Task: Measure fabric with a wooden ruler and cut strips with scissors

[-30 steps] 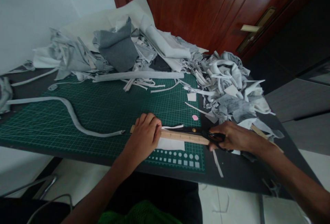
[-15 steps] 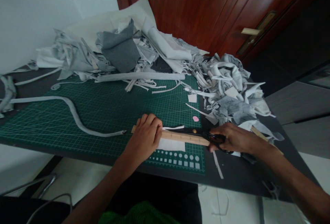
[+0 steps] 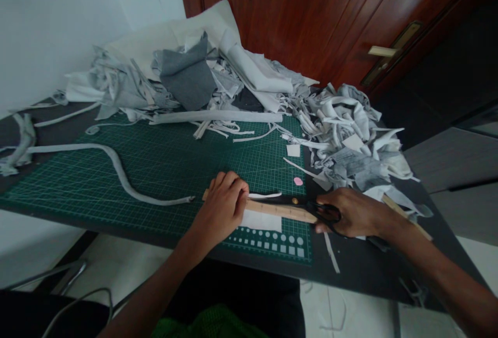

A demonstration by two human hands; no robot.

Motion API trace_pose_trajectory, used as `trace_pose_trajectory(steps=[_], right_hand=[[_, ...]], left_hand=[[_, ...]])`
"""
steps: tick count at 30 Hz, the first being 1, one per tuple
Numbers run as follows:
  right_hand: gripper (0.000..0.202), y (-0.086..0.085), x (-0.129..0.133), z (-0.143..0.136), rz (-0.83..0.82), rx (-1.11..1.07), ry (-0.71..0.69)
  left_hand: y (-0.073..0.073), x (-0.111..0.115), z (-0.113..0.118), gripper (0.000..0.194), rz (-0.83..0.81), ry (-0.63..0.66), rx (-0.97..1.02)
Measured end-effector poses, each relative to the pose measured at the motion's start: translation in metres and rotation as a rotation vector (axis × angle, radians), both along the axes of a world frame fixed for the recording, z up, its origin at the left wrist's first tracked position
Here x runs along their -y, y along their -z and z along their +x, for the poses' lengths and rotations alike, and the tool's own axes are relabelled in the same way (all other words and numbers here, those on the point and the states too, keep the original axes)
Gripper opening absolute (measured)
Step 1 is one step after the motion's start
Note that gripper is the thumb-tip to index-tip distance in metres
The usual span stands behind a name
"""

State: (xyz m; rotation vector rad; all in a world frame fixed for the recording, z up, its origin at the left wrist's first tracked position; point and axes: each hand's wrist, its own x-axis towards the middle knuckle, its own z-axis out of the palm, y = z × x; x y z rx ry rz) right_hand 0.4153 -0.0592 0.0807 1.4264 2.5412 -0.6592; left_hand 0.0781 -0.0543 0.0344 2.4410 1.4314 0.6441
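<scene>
White cloth lay under a ruler, left hand closed over it, seemingly for steadiness, right hand gripping scissors.

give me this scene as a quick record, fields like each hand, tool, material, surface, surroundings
left hand: on the wooden ruler, fingers curled
right hand: holding black scissors by the handles
scissor blades: along the ruler's far edge; how far open is unclear
material: white piece, partly covered by the ruler; narrow white strip beyond it
surface: green cutting mat on a dark table
surroundings: grey and white scraps; reddish-brown door
</scene>
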Motion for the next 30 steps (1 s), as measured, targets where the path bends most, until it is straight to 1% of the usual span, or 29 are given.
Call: trace_pose_trajectory(steps=[4, 11, 13, 16, 18, 22, 30], right_hand=[[0.034, -0.001, -0.001, -0.004, -0.005, -0.003, 0.005], [0.033, -0.005, -0.003, -0.009, -0.017, 0.009, 0.005], [0.034, -0.006, -0.003, -0.012, -0.01, 0.016, 0.007], [0.032, -0.007, -0.002, -0.016, 0.007, 0.028, 0.0], [0.03, -0.009, -0.002, -0.019, 0.018, 0.034, -0.004], [0.027, -0.01, -0.002, -0.024, 0.034, 0.065, -0.002], [0.028, -0.012, -0.004, -0.034, 0.082, 0.1, -0.024]], left_hand=[[-0.001, 0.0, 0.0, 0.02, -0.003, -0.004, 0.024], [-0.002, 0.001, -0.001, 0.026, -0.045, -0.007, 0.151], [-0.003, 0.001, -0.001, 0.026, -0.053, -0.011, 0.159], [-0.001, 0.001, -0.001, 0.023, -0.039, -0.031, 0.138], [0.0, 0.0, 0.0, 0.024, -0.03, -0.05, 0.148], [0.002, -0.001, -0.001, 0.027, -0.024, -0.068, 0.221], [0.005, -0.001, -0.003, 0.028, -0.007, -0.062, 0.343]])
